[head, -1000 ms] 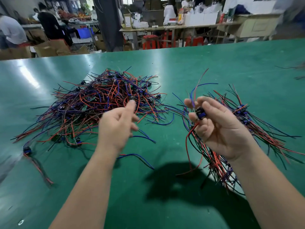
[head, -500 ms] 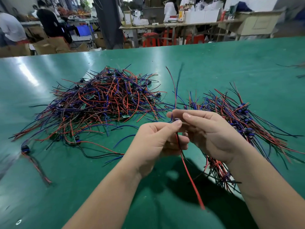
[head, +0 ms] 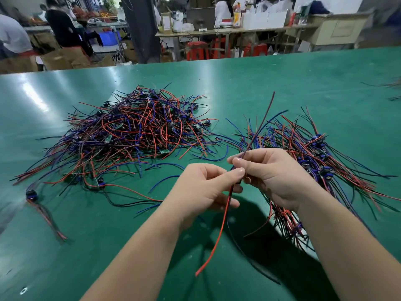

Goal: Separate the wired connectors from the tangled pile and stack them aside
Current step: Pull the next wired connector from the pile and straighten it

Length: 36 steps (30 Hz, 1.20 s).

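Hands come together at centre frame after hanging apart a second ago, left hand (head: 201,187) pinching and right hand (head: 275,177) gripping one wired connector (head: 238,181), its red lead (head: 214,242) dangling toward the bottom edge, clear of the tangled pile (head: 138,131) at upper left, so it looks ready for the sorted stack (head: 314,153) at right.

We see the bench (head: 282,83) topped with a smooth green mat, semi-glossy, with glare streaks toward its far left corner and faint scuffs by its near edge. The pile (head: 134,131) and the stack (head: 308,146) are wires in smooth, slightly shiny plastic insulation, with hard plastic connectors (head: 318,137). The lead (head: 218,232) over the near edge looks alike. Past the far edge, boxes (head: 65,57) look like matt cardboard.
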Available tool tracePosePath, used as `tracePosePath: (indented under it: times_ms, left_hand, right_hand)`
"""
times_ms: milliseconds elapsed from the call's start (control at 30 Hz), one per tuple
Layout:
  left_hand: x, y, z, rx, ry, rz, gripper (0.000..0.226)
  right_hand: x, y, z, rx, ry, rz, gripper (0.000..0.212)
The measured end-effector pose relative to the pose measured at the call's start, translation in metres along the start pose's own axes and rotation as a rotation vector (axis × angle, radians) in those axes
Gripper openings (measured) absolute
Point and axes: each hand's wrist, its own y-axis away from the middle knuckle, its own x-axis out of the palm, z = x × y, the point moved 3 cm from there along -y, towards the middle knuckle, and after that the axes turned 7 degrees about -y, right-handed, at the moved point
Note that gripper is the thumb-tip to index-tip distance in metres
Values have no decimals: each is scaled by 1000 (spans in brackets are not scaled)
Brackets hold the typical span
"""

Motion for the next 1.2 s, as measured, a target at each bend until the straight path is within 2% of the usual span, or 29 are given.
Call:
tracePosePath:
  times_ms: [67,133,300,567,633,733,767,900,967,1033,1067,1133,1200]
  left_hand:
    - [2,-1,1,25,1,-28,15]
    - [7,0,3,27,10,11,13]
    - [22,8,7,-21,-49,325,19]
    - [22,24,5,-15,-181,712,15]
    - [22,23,3,40,-74,659,15]
    - [14,12,-3,91,225,425,11]
    - [10,8,-5,89,350,357,4]
    - [-6,5,-14,87,687,203,12]
    - [-9,5,-16,95,768,161,15]
    - [-7,3,-14,76,820,123,14]
    - [-5,1,-11,60,834,97,13]
    - [1,-3,-6,36,801,27,12]
    - [6,-6,-1,38,747,-31,23]
  right_hand:
    - [1,0,-2,-22,34,-15,15]
    - [-1,-1,1,-36,26,-40,11]
    - [-26,-5,12,-24,-142,-179,20]
    - [-62,-13,25,-113,-499,-418,21]
    - [-64,-16,23,-59,-551,-456,24]
    - [-56,-16,16,-5,-475,-427,22]
    - [-51,-14,13,-3,-402,-380,20]
    - [-21,-9,1,25,-51,-41,16]
    - [-6,-5,-3,-5,57,110,30]
    - [5,-2,-5,-94,37,204,44]
    - [9,-1,-5,-151,-17,215,44]
    - [14,0,-4,-215,-166,184,40]
    - [15,0,-2,-209,-293,101,33]
